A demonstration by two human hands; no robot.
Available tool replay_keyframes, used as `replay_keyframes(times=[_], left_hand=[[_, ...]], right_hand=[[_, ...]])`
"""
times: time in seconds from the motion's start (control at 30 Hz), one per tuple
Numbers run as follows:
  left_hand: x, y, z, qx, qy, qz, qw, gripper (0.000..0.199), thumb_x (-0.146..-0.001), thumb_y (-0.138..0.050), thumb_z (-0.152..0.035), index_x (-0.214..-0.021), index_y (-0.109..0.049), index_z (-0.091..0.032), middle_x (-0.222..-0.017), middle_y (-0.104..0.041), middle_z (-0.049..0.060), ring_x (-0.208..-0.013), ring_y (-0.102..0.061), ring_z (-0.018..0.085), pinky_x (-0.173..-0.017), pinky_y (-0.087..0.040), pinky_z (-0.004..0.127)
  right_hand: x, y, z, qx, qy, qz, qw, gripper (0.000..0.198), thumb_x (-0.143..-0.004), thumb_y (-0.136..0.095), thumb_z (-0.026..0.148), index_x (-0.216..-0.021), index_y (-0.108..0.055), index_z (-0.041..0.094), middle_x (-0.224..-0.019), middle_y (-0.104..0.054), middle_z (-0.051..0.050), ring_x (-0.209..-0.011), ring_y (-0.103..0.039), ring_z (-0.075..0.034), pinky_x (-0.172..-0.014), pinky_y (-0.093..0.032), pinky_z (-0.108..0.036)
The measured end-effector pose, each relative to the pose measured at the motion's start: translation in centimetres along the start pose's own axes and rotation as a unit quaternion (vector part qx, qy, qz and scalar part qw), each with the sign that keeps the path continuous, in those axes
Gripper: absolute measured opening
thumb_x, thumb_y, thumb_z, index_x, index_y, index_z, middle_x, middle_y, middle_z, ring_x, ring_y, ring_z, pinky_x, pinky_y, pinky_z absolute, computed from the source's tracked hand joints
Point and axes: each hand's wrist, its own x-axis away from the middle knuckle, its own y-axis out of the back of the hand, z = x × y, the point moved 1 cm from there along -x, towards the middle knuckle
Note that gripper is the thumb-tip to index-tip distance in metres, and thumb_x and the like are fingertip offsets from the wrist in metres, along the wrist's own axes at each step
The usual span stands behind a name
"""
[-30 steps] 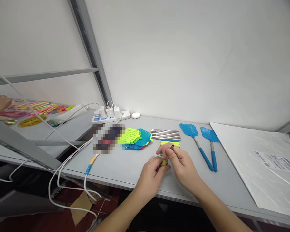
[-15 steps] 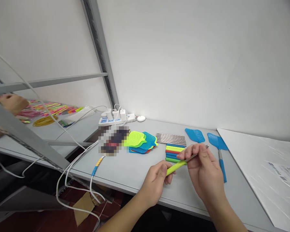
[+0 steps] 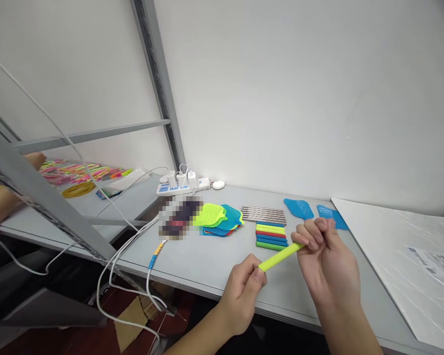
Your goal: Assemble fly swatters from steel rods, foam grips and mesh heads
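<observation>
My left hand is closed round the near end of a lime-yellow tube handle, which slants up to the right. My right hand is closed at the handle's far end, its fingers curled over the thin metal rod there; the rod itself is hidden now. Behind the handle lies a row of coloured tube handles in blue, yellow, red and green. Past them are several thin metal rods. Perforated fly swatter heads are piled to the left. Two blue ones, a loose head and another partly behind my right hand, lie at the back right.
A large white wrapped sheet covers the table's right side. At the left are a power strip with chargers, a blurred-out object and loose white cables. Beyond a grey metal frame, another person's arm shows.
My right hand has slid down the metal rod to the handle's end, covering the rod. Both hands have shifted slightly right in view, and the other person's arm has moved.
</observation>
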Motion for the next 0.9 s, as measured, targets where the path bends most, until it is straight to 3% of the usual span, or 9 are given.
replay_keyframes(times=[0.1, 0.3, 0.4, 0.57, 0.67, 0.73, 0.77, 0.83, 0.9], left_hand=[[-0.2, 0.0, 0.3, -0.011, -0.014, 0.001, 1.0, 0.039, -0.097, -0.036, -0.049, -0.072, -0.041, -0.02, -0.064, -0.035, -0.003, -0.057, -0.031, 0.011, -0.054, -0.025, 0.027], [-0.3, 0.2, 1.1, -0.067, -0.028, -0.076, 0.994, 0.044, -0.093, -0.039, -0.051, -0.062, -0.033, -0.021, -0.058, -0.03, -0.003, -0.056, -0.03, 0.012, -0.054, -0.024, 0.028], [-0.4, 0.3, 1.2, -0.078, -0.022, -0.086, 0.993, 0.044, -0.092, -0.038, -0.05, -0.06, -0.031, -0.021, -0.057, -0.028, -0.004, -0.055, -0.028, 0.012, -0.053, -0.023, 0.028], [-1.0, 0.6, 0.5, -0.034, 0.026, 0.027, 0.999, 0.041, -0.094, -0.04, -0.047, -0.064, -0.043, -0.019, -0.058, -0.04, -0.002, -0.054, -0.036, 0.011, -0.054, -0.029, 0.026], [-1.7, 1.1, -0.5, 0.02, 0.085, 0.057, 0.995, 0.037, -0.096, -0.037, -0.047, -0.085, -0.055, -0.017, -0.066, -0.052, 0.0, -0.056, -0.045, 0.011, -0.056, -0.036, 0.024], [-2.1, 1.6, -1.0, 0.059, 0.123, 0.036, 0.99, 0.034, -0.095, -0.041, -0.051, -0.095, -0.052, -0.019, -0.065, -0.051, -0.004, -0.049, -0.043, 0.009, -0.05, -0.035, 0.022], [-2.3, 2.0, -1.2, 0.088, 0.136, 0.011, 0.987, 0.033, -0.093, -0.044, -0.053, -0.095, -0.05, -0.02, -0.062, -0.048, -0.006, -0.043, -0.038, 0.007, -0.045, -0.032, 0.02], [-2.5, 3.0, -1.4, 0.163, 0.142, -0.061, 0.974, 0.034, -0.092, -0.046, -0.057, -0.092, -0.046, -0.022, -0.057, -0.038, -0.011, -0.034, -0.026, 0.004, -0.039, -0.026, 0.018], [-2.6, 4.3, -1.6, 0.235, 0.128, -0.139, 0.953, 0.035, -0.093, -0.043, -0.058, -0.088, -0.045, -0.023, -0.053, -0.03, -0.012, -0.031, -0.018, 0.003, -0.037, -0.024, 0.018]], right_hand=[[-0.3, 0.4, -0.4, 0.001, -0.012, -0.002, 1.0, 0.02, -0.092, -0.056, 0.027, -0.075, -0.047, 0.021, -0.067, -0.023, 0.006, -0.053, -0.03, -0.008, -0.051, -0.042, -0.02], [-0.5, 1.2, -2.1, 0.017, -0.032, 0.004, 0.999, 0.023, -0.092, -0.057, 0.031, -0.074, -0.044, 0.022, -0.066, -0.025, 0.006, -0.053, -0.03, -0.009, -0.053, -0.043, -0.022], [-1.0, 1.5, -2.5, 0.013, -0.047, -0.002, 0.999, 0.025, -0.091, -0.058, 0.033, -0.074, -0.043, 0.022, -0.065, -0.024, 0.007, -0.052, -0.03, -0.009, -0.054, -0.042, -0.023], [-2.1, 0.7, -2.4, 0.012, -0.063, 0.003, 0.998, 0.028, -0.09, -0.059, 0.04, -0.073, -0.047, 0.021, -0.062, -0.026, 0.008, -0.051, -0.028, -0.008, -0.053, -0.041, -0.021], [-2.5, -0.3, -3.7, 0.109, -0.096, 0.066, 0.987, 0.032, -0.088, -0.058, 0.049, -0.074, -0.051, 0.021, -0.062, -0.033, 0.007, -0.052, -0.036, -0.009, -0.059, -0.045, -0.025], [-2.9, -1.1, -5.2, 0.231, -0.128, 0.139, 0.955, 0.035, -0.087, -0.055, 0.056, -0.08, -0.058, 0.021, -0.067, -0.045, 0.003, -0.059, -0.047, -0.012, -0.06, -0.046, -0.027], [-3.2, -1.5, -6.1, 0.301, -0.136, 0.185, 0.926, 0.038, -0.088, -0.053, 0.058, -0.086, -0.061, 0.021, -0.073, -0.053, 0.001, -0.063, -0.051, -0.013, -0.059, -0.046, -0.027], [-4.4, -2.4, -7.9, 0.446, -0.114, 0.281, 0.842, 0.047, -0.091, -0.043, 0.061, -0.101, -0.065, 0.021, -0.09, -0.062, -0.004, -0.073, -0.057, -0.015, -0.064, -0.047, -0.028], [-6.4, -3.3, -9.7, 0.579, -0.045, 0.348, 0.736, 0.055, -0.097, -0.027, 0.058, -0.114, -0.064, 0.021, -0.103, -0.065, -0.007, -0.087, -0.06, -0.018, -0.077, -0.047, -0.031]])
